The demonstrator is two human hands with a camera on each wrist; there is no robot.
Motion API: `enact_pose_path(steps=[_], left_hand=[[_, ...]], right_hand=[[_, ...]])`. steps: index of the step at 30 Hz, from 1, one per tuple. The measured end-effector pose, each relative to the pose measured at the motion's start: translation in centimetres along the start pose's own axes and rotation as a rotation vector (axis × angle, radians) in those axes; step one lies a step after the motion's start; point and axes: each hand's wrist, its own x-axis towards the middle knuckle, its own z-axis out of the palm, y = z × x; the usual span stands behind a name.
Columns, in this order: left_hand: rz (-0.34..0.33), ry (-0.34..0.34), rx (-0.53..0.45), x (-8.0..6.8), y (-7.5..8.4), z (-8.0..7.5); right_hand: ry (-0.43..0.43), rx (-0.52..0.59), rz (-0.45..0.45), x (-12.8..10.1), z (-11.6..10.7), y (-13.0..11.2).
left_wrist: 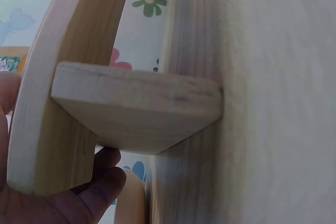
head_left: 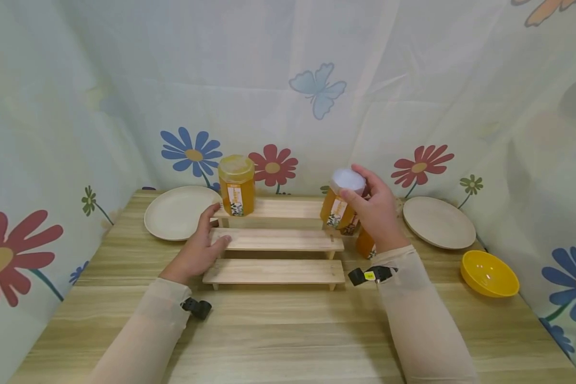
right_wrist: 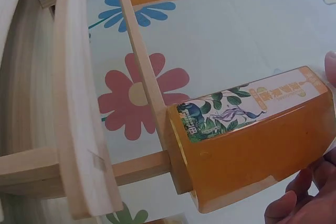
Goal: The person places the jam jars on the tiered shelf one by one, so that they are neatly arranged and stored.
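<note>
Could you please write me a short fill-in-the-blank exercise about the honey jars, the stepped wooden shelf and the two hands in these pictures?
1. The right hand grips a honey jar by its ____ lid.
2. The left hand rests on the ____ end of the wooden shelf.
3. Another jar stands upright on the shelf's ____ step.
4. The bowl on the table is ____.

Missing words: white; left; top; yellow

head cam looks forward and down over the desk (head_left: 288, 330) from mid range, left wrist cam sits right against the left end of the 3-step wooden rack (head_left: 274, 240), right wrist cam looks close along its right end; all 3 views share that rack.
</note>
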Motion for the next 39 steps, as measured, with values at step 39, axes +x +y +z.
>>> enact_pose_path(steps=[39], left_hand=[[0.009,0.001,-0.009,-0.1,-0.4,0.1]], right_hand=[[-0.298,0.260,-0.037,3.9,2.8,-0.4]])
